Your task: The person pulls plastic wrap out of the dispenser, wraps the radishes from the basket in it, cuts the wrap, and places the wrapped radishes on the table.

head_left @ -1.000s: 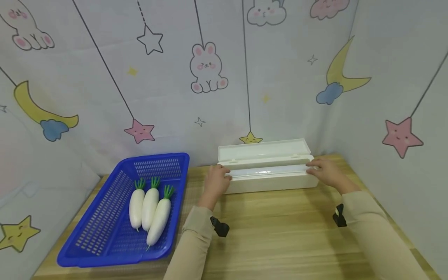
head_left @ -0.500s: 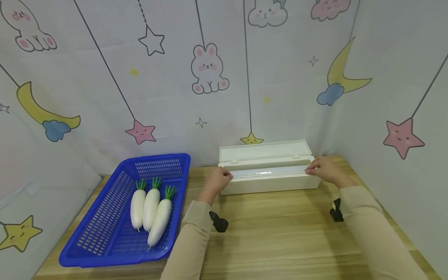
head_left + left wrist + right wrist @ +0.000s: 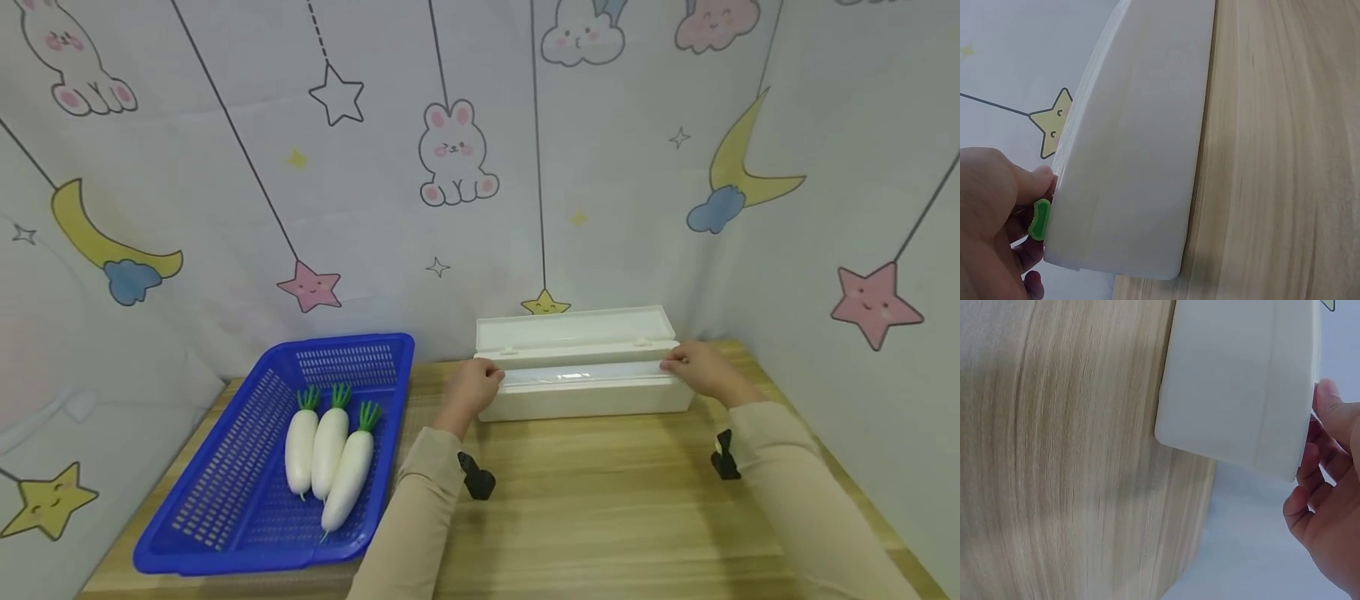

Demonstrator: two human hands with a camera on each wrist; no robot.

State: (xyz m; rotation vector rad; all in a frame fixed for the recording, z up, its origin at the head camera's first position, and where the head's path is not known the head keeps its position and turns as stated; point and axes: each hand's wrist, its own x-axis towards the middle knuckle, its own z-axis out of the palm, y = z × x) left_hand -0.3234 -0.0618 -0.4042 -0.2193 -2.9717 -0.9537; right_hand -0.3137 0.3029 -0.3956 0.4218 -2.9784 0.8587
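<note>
The left hand and right hand each pinched clear film, thumb against fingers, at opposite ends of the open white box. It stood by the wooden table's far edge, toward the right corner.

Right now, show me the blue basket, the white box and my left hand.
Blue basket (image 3: 251,562): head view, on its near rim.
White box (image 3: 585,402): head view, on its front wall.
Left hand (image 3: 472,389): head view, on the back of the hand.

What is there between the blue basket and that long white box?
In the head view, a strip of wooden table lies between the blue basket and the white box, with the left hand at the box's left end.
</note>
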